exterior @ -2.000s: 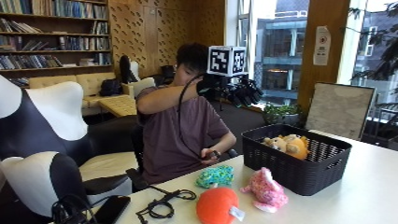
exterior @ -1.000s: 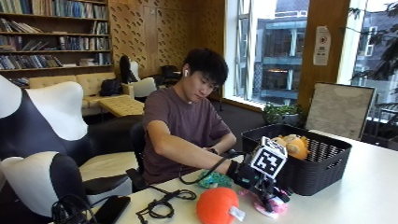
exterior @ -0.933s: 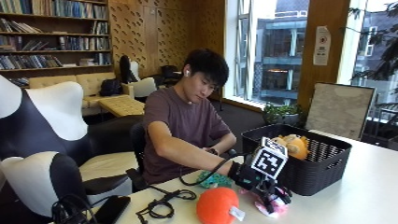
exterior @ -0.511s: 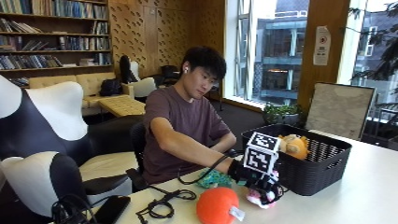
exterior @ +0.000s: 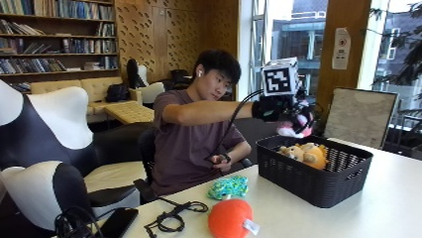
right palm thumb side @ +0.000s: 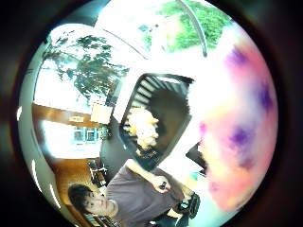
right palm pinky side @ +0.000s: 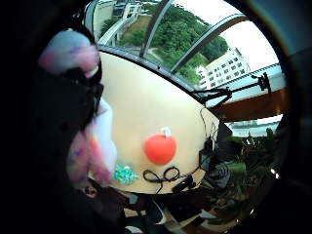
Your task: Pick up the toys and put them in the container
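Right of centre in the outside view, the gloved right hand gripped a pink plush toy above the black basket (soft and light, probably best held around its body).

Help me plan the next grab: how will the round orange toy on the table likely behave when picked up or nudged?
The orange toy looks like rounded plush, so probably soft and light. Its rounded shape might let it roll if pushed. The white tag at its side may flop.
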Demonstrator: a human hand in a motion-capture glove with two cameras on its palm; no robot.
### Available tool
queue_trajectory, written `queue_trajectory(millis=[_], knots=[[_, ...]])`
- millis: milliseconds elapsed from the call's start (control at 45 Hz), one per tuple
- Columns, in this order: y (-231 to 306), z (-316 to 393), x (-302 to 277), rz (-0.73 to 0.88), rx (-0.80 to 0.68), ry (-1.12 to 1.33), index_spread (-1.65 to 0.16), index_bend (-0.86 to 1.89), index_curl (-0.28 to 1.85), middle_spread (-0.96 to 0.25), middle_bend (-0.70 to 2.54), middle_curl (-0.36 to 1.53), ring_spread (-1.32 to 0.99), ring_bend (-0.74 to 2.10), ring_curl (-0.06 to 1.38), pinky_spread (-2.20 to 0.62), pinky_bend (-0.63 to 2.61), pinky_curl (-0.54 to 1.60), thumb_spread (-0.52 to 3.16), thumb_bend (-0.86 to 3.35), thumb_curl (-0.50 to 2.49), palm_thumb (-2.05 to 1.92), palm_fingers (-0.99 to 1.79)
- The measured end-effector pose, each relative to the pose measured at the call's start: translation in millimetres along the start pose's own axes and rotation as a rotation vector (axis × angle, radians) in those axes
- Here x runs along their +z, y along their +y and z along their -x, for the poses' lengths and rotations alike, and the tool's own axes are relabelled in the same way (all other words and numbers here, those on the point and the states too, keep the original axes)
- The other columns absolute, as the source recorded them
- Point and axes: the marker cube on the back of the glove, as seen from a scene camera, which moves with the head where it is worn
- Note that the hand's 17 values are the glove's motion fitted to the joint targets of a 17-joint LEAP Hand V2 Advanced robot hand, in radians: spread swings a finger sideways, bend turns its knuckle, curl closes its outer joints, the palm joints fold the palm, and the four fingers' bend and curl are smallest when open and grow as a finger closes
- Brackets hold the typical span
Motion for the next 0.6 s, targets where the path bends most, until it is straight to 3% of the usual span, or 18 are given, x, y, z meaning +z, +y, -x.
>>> queue_trajectory(millis=[178, 311, 422, 555, 578, 600], knots=[[-42.9, 79.0, -1.3, -0.020, -0.042, -0.092, -0.14, 1.14, 0.82, -0.25, 0.79, 0.53, -0.41, 0.91, 0.42, -0.24, 0.98, 0.45, 0.93, 0.09, 0.70, 0.67, 0.61], [-73.4, 125.8, 36.8, -0.020, -0.086, 0.040, -0.13, 1.16, 0.87, -0.26, 0.83, 0.58, -0.42, 0.95, 0.45, -0.24, 1.02, 0.47, 0.90, 0.07, 0.74, 0.67, 0.57], [-91.1, 178.6, 69.3, 0.004, -0.040, -0.133, -0.12, 1.19, 0.90, -0.27, 0.85, 0.61, -0.42, 0.98, 0.48, -0.24, 1.05, 0.48, 0.89, 0.06, 0.77, 0.67, 0.53], [-96.7, 184.1, 103.8, 0.146, -0.009, 0.064, -0.12, 1.17, 0.93, -0.27, 0.94, 0.66, -0.40, 0.91, 0.48, -0.22, 1.04, 0.48, 0.91, 0.02, 0.78, 0.62, 0.37], [-96.1, 189.5, 109.2, 0.194, 0.005, 0.066, -0.12, 1.21, 0.95, -0.27, 0.91, 0.66, -0.41, 0.99, 0.52, -0.23, 1.08, 0.50, 0.90, 0.04, 0.79, 0.66, 0.45], [-95.1, 197.7, 114.6, 0.247, 0.021, 0.046, -0.12, 1.13, 0.92, -0.27, 1.01, 0.68, -0.38, 0.84, 0.47, -0.20, 1.02, 0.47, 0.93, -0.01, 0.77, 0.59, 0.30]])
